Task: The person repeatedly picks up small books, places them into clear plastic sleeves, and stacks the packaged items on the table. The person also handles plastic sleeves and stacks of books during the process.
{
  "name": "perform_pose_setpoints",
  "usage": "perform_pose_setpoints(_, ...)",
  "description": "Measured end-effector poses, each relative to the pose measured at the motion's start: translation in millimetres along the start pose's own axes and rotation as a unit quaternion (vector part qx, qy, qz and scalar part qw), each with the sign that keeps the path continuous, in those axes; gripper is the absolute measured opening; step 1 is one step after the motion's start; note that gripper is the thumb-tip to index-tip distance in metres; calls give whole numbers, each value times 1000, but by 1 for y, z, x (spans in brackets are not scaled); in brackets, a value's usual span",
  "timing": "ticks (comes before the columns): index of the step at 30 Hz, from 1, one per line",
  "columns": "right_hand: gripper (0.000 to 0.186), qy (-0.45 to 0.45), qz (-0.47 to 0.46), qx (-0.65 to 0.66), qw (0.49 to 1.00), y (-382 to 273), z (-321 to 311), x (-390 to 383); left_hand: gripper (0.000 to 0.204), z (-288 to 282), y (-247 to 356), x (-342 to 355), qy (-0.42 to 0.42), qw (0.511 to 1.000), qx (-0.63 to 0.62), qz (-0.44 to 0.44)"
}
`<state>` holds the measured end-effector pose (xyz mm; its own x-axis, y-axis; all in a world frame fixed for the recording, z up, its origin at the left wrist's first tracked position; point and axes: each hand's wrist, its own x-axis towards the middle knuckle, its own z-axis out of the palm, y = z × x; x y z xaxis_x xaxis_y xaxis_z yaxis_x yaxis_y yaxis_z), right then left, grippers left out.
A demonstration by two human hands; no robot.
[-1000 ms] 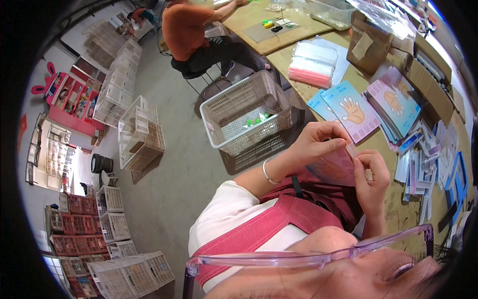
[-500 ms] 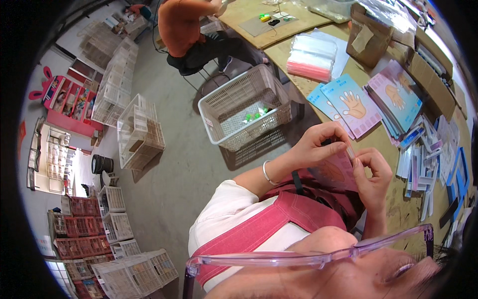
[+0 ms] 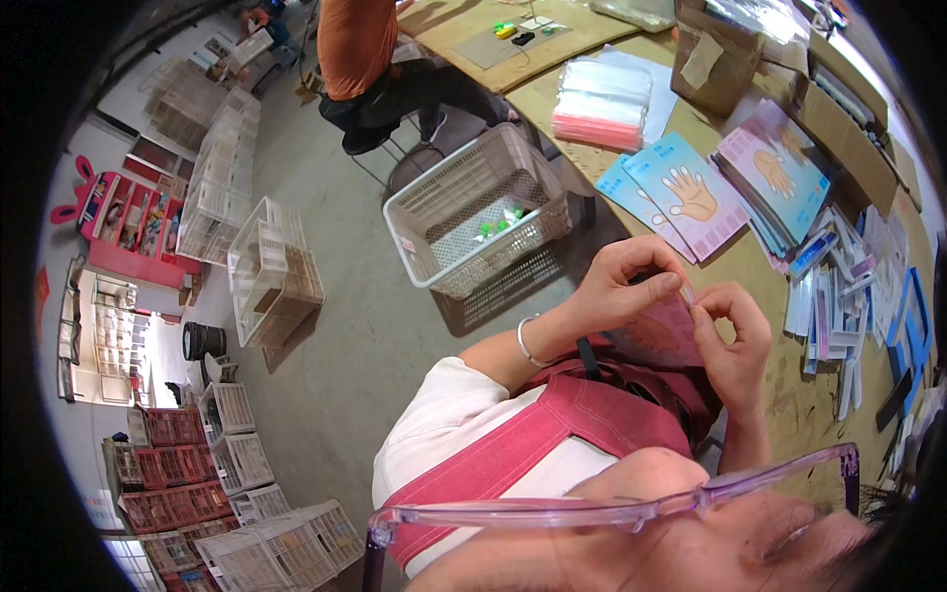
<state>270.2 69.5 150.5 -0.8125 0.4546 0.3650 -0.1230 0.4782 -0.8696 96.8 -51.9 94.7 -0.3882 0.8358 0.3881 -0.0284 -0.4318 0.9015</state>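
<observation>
Just above my lap, my left hand, with a white bangle at its wrist, pinches the top edge of a pink printed card. My right hand pinches the same edge from the other side, thumb and fingertips pressed together. A thin pale strip shows between the two sets of fingertips; what it is I cannot make out. Part of the card is hidden behind my fingers. Nearest to my hands on the table lie blue-and-pink cards printed with an open hand. Beside them sits a thicker stack of similar cards.
Clear bags with a pink band lie farther along the table. To the right are blue and white plastic strips and a cardboard box. A white basket stands on the floor, near a seated person in orange.
The view has shifted slightly, so the table and basket sit a little differently in it. Both hands keep their pinch on the card's edge with hardly any movement.
</observation>
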Motion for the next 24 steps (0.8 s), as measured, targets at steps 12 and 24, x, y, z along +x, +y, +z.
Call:
perform_pose_setpoints(12,4,12,-13,-17,1000,2,6,4,12,7,4,3,-1,978,178,109)
perform_pose_setpoints(24,4,17,16,-3,1000,9,15,3,11,11,-4,2,32,941,283,182)
